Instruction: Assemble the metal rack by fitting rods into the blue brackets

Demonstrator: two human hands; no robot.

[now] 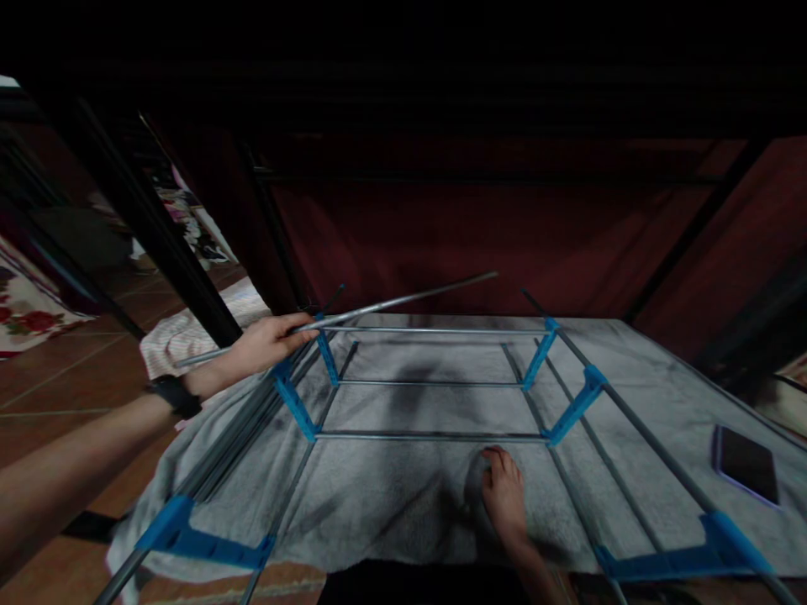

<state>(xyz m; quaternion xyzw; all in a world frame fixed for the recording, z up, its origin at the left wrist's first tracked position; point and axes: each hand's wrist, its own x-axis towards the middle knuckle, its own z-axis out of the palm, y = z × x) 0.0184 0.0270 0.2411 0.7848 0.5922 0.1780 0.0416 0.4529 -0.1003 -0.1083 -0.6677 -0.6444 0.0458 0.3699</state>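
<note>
Head view: left hand (pixel 274 343) has one metal rod (pixel 409 300) gripped, slanting over the back-left of a frame (pixel 429 437) with six blue connectors (pixel 571 412) showing. Right hand (pixel 504 491) looks empty, fingers loosely curled, open grey cloth (pixel 384 504) around it; one phone (pixel 747 465) near the cloth's right edge, well apart from both hands

From my end I'm counting two hands, a left hand (pixel 274 340) and a right hand (pixel 504 491), plus one dark wristband (pixel 176 395). I'm seeing six blue brackets (pixel 571 409), three per side, three crossbars (pixel 429 436) and one loose rod (pixel 403 300). The side rods (pixel 236 437) at left are overlapping too closely for counting. I'm also spotting one phone (pixel 747 464).
</note>
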